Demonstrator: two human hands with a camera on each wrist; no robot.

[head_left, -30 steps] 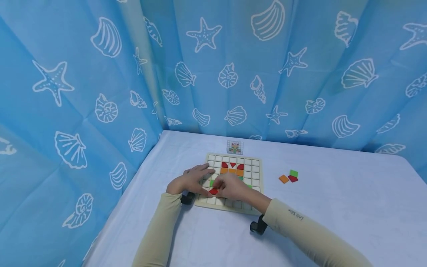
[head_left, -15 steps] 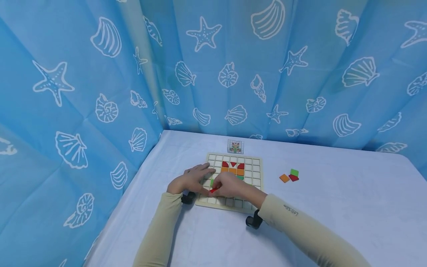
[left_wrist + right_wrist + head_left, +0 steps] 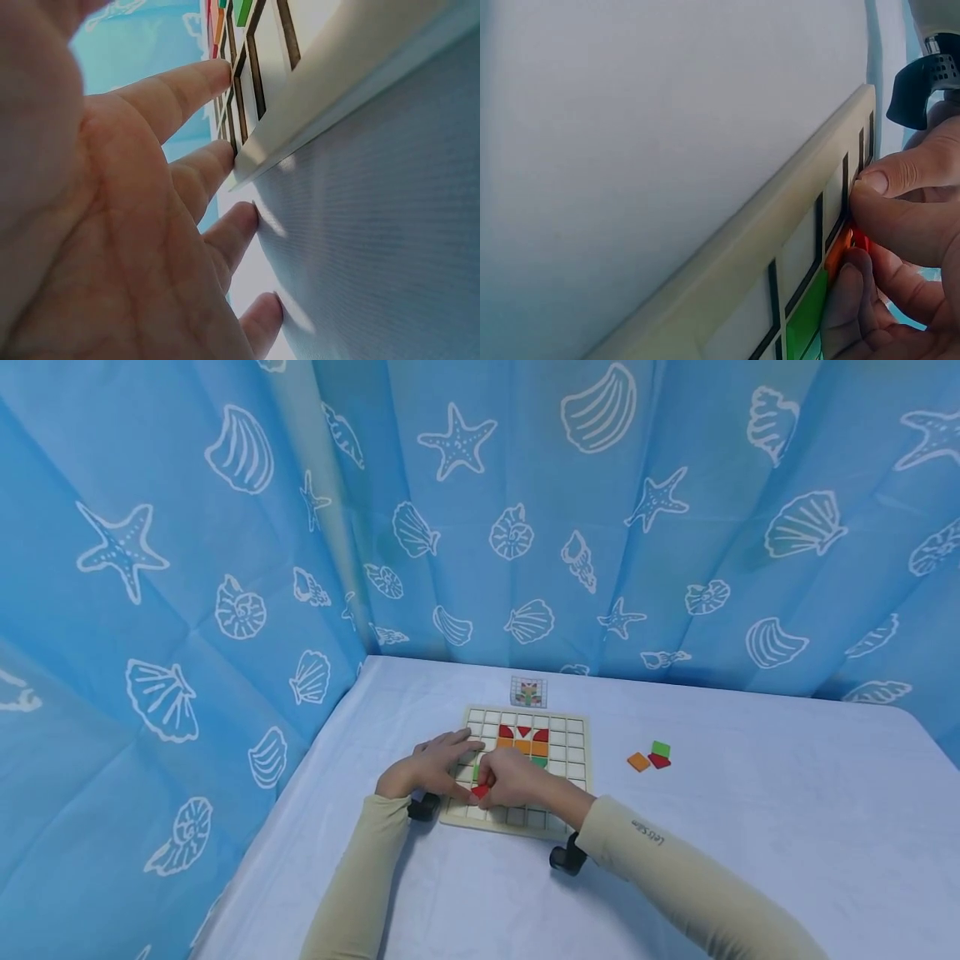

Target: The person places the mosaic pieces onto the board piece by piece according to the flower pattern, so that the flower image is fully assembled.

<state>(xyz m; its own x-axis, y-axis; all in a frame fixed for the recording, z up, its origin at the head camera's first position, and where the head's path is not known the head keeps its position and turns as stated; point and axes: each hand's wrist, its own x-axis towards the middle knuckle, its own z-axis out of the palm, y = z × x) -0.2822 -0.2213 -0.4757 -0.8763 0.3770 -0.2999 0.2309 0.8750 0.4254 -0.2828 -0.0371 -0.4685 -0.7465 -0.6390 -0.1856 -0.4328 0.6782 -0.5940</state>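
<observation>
My left hand (image 3: 431,768) lies with spread fingers along the left side of the cream grid board (image 3: 576,752). In the left wrist view, two fingertips (image 3: 217,79) rest at the board's edge and two more on the cloth. My right hand (image 3: 519,778) pinches a small red tile (image 3: 479,792) over the board's lower left cells, right beside my left thumb. In the right wrist view the red tile (image 3: 861,240) shows between the fingers, next to an orange tile (image 3: 838,259) and a green tile (image 3: 807,315). My right hand hides several cells.
Red pieces (image 3: 542,735) and orange squares (image 3: 522,747) fill cells in the board's upper middle. Behind the board lies a small pattern card (image 3: 528,692). To the right on the white cloth are loose orange (image 3: 638,762), green (image 3: 661,748) and red (image 3: 659,761) tiles.
The red tile has been turned in my right fingers: it lay flatter, showed its edge, then its face again. My right wrist has shifted slightly left; the left hand stays put.
</observation>
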